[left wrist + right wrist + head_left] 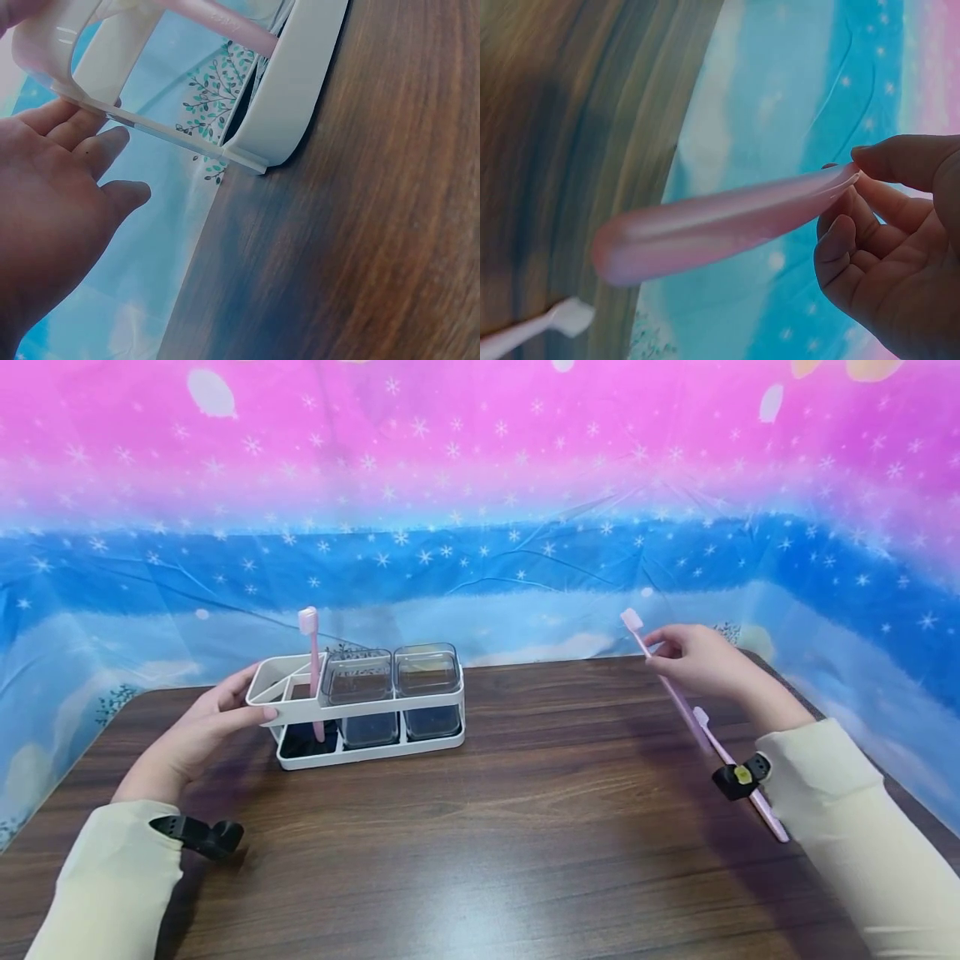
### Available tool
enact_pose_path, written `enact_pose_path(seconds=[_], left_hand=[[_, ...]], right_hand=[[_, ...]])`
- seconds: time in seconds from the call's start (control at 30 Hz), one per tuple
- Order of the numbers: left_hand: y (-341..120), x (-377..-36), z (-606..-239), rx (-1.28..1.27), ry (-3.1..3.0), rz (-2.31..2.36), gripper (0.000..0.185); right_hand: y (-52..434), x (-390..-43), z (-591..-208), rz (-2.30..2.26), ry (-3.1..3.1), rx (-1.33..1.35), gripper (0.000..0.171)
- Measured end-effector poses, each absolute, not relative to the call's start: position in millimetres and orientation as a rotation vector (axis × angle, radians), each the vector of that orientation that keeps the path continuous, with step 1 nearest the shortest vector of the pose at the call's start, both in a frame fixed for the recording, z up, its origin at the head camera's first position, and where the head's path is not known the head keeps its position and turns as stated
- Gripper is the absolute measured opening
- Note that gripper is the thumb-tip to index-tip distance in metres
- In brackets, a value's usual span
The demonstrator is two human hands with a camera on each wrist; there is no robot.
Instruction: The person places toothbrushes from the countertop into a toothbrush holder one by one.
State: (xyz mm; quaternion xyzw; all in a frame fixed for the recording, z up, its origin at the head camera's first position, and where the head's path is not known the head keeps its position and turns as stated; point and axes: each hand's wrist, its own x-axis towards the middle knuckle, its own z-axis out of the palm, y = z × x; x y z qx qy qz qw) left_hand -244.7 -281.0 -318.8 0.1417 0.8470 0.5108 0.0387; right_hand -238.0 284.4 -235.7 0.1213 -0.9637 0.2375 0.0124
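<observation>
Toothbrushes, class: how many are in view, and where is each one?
3: one toothbrush stands in the white holder, a second toothbrush is held by the right hand, and a third toothbrush lies on the table, partly hidden by the black wrist device.

One toothbrush (314, 660) in rack (360, 708)

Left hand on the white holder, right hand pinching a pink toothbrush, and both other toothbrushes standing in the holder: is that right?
Not quite: only one other toothbrush stands in the white holder; the head view shows the third toothbrush lying on the table. The rest holds.
</observation>
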Motion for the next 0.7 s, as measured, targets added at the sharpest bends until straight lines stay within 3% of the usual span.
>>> enact_pose_path(seconds=[0.7], left_hand=[[-280, -247, -321, 0.42, 2.559, 1.616, 0.076]], right_hand=[[206, -257, -218, 0.913, -2.907, 0.545, 0.034]])
